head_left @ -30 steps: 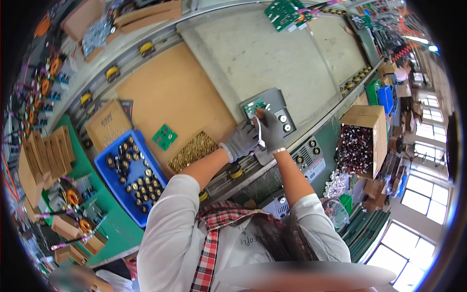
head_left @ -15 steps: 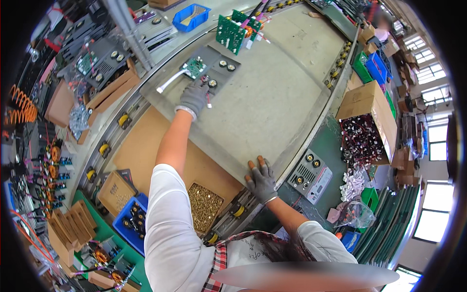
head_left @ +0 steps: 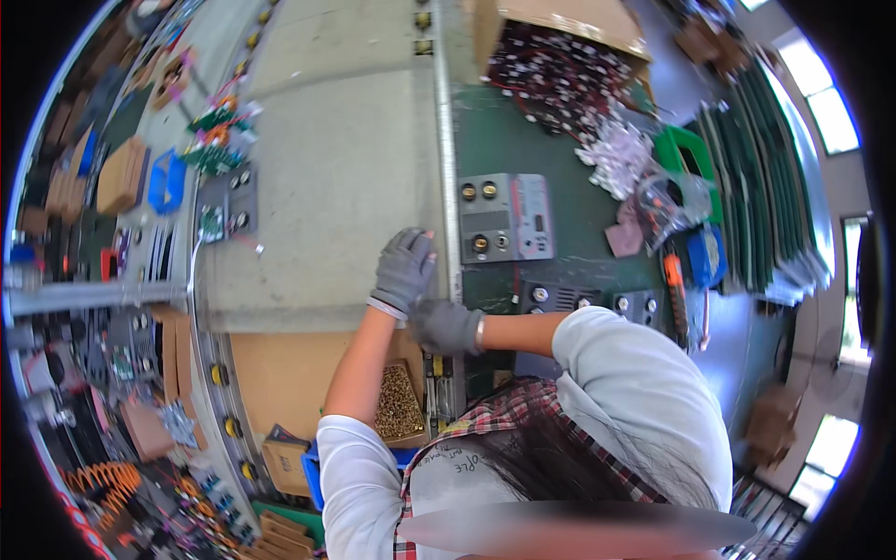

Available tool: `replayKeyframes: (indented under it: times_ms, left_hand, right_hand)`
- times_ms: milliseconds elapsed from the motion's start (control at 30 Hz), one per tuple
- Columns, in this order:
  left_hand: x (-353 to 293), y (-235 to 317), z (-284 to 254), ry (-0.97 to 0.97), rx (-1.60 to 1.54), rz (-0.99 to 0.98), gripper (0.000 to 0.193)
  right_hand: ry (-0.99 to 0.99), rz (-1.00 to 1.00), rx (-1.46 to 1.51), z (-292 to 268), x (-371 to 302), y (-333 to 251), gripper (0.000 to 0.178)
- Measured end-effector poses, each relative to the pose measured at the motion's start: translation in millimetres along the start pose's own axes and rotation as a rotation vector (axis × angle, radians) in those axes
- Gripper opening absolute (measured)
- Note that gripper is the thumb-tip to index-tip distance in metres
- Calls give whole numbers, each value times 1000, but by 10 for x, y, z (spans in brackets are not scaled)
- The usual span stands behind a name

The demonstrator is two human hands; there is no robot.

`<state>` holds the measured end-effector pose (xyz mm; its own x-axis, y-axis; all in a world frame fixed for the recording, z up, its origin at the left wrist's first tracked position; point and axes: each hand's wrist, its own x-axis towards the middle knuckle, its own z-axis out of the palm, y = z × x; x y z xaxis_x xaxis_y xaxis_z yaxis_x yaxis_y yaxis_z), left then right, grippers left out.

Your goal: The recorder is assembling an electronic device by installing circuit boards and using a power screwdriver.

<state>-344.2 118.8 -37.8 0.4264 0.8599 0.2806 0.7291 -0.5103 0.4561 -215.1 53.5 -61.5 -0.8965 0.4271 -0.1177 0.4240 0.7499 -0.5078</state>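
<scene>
My left hand (head_left: 406,271), in a grey glove, rests over the right edge of the large grey board (head_left: 327,187), beside the metal rail (head_left: 448,168). Its fingers are stretched out and nothing shows in them. Just below it, my right hand (head_left: 443,327), also gloved, is at the board's near right corner, close to my left wrist. The fingers of the right hand are mostly hidden. On the board's far left lies a dark panel (head_left: 242,201) with a small green circuit board (head_left: 213,222) and a white cable.
Right of the rail, a grey front panel (head_left: 504,219) with brass sockets lies on a green bench. Beyond it are a carton of wired connectors (head_left: 560,79), a green bin (head_left: 686,154) and an orange-handled tool (head_left: 674,275). A tray of brass parts (head_left: 399,401) sits near me.
The view has swung to the right. My left hand has left the dark panel with the circuit board and come over beside my right hand at the board's right edge.
</scene>
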Motion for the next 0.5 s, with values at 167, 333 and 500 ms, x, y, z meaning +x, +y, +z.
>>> replayKeyframes:
  times_ms: [167, 333, 500]
  left_hand:
    - [276, 802, 460, -60, 206, -17, 69]
    - [374, 921, 793, -180, 479, -106, 69]
    - [565, 1058, 327, -182, 510, -54, 57]
  right_hand:
    - [448, 406, 439, -1203, -1345, 279, 18]
    - [802, 1311, 257, -1488, -2259, 1573, 32]
    - [770, 1607, 101, -1391, -2505, 2251, 40]
